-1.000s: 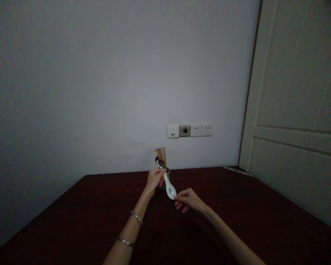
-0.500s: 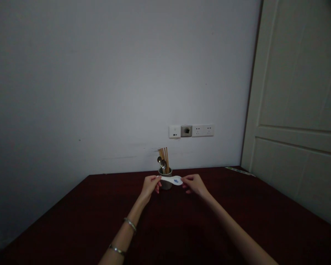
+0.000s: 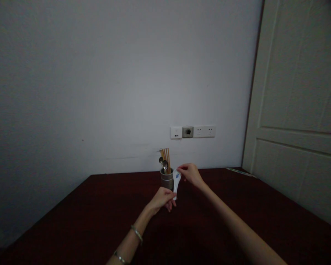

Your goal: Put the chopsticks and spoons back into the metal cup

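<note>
A white ceramic spoon with a blue mark (image 3: pixel 177 181) hangs almost upright, bowl end up, just right of a metal utensil cup (image 3: pixel 167 180). My right hand (image 3: pixel 189 173) pinches the spoon's bowl end at the top. My left hand (image 3: pixel 162 198) is curled at the spoon's lower handle end, fingertips touching it. The cup stands near the wall on the dark red table (image 3: pixel 99 217) and holds wooden chopsticks (image 3: pixel 166 158) and metal spoons (image 3: pixel 163 163).
A grey wall with a strip of sockets (image 3: pixel 192 131) rises behind the table. A pale panelled door (image 3: pixel 298 121) stands at the right. A thin light strip (image 3: pixel 241 172) lies on the table's far right corner.
The spoon turned from lying level between both hands to nearly upright. My right hand rose with the bowl end; my left hand dropped toward me at the handle end.
</note>
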Motion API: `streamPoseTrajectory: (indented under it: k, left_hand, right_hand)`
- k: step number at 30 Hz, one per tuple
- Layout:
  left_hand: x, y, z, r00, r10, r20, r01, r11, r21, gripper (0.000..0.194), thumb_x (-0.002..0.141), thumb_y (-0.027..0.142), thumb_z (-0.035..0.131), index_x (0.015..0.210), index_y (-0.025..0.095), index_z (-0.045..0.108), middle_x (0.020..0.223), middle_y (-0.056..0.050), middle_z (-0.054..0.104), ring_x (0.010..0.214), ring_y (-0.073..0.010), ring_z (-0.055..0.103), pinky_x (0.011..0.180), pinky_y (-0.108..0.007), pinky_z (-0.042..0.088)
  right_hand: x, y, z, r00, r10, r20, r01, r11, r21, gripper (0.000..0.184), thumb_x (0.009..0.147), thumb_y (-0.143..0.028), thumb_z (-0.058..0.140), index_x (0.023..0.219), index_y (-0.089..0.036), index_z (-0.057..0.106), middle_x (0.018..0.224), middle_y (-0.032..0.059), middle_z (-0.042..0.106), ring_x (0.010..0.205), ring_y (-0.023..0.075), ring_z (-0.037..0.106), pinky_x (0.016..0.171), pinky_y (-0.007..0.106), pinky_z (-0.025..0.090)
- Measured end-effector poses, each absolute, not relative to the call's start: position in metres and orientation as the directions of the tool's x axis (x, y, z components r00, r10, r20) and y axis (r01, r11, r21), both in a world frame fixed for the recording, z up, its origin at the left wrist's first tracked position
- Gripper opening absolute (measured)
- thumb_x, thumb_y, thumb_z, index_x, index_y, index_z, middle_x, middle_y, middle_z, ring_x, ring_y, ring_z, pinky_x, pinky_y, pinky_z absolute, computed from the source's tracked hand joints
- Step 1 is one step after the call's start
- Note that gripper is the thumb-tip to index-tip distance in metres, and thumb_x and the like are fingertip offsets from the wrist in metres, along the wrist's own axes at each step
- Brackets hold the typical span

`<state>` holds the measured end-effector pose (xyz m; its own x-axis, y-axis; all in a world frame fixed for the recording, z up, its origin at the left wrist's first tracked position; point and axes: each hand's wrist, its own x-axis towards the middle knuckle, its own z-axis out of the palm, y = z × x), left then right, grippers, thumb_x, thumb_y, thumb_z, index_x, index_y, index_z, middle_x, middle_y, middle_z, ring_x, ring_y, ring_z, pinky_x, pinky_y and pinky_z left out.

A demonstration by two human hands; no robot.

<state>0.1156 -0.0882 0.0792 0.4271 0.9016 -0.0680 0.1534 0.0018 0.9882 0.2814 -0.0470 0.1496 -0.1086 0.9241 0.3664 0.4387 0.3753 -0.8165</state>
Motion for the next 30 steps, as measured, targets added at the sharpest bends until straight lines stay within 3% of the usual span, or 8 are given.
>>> streamPoseTrajectory:
  k: [8,16,23,30]
  left_hand:
    - [0.128,-0.085,0.056,0.365,0.93,-0.045,0.069,0.021,0.997,0.045,0.064,0.054,0.057,0.068,0.01,0.052,0.056,-0.004,0.06,0.035,-0.0071,0.047,0.036,-0.021,0.04]
    - [0.118,-0.075,0.038,0.352,0.93,-0.105,0.063,0.089,0.994,0.052,0.064,0.05,0.06,0.096,0.012,0.048,0.058,-0.002,0.06,0.037,-0.0089,0.05,0.037,-0.022,0.042]
    - [0.111,-0.063,0.023,0.299,0.938,-0.176,0.099,0.153,0.983,0.043,0.067,0.051,0.056,0.087,0.013,0.049,0.053,-0.001,0.058,0.035,-0.0081,0.048,0.035,-0.02,0.04]
    - [0.11,-0.063,0.021,0.313,0.94,-0.137,0.102,0.11,0.989,0.044,0.066,0.053,0.054,0.085,0.013,0.051,0.054,-0.002,0.059,0.035,-0.0082,0.047,0.034,-0.019,0.037]
  right_hand:
    - [0.285,-0.042,0.141,-0.182,0.886,0.425,0.498,0.456,-0.737,0.023,0.072,-0.029,0.052,0.072,-0.012,0.067,0.055,0.0025,0.062,0.036,0.0073,0.044,0.034,0.017,0.033]
    - [0.289,-0.02,0.163,-0.143,0.867,0.478,0.514,0.478,-0.712,0.022,0.072,-0.029,0.053,0.073,-0.012,0.068,0.052,0.0018,0.06,0.037,0.0072,0.044,0.034,0.017,0.033]
    - [0.275,0.019,0.195,-0.063,0.806,0.589,0.506,0.534,-0.677,0.028,0.074,-0.034,0.051,0.077,-0.011,0.067,0.059,0.0031,0.062,0.039,0.0074,0.046,0.032,0.017,0.037]
    - [0.259,0.05,0.176,-0.121,0.754,0.645,0.593,0.576,-0.563,0.031,0.077,-0.035,0.046,0.081,-0.012,0.067,0.073,0.0072,0.065,0.049,0.0108,0.053,0.039,0.019,0.04]
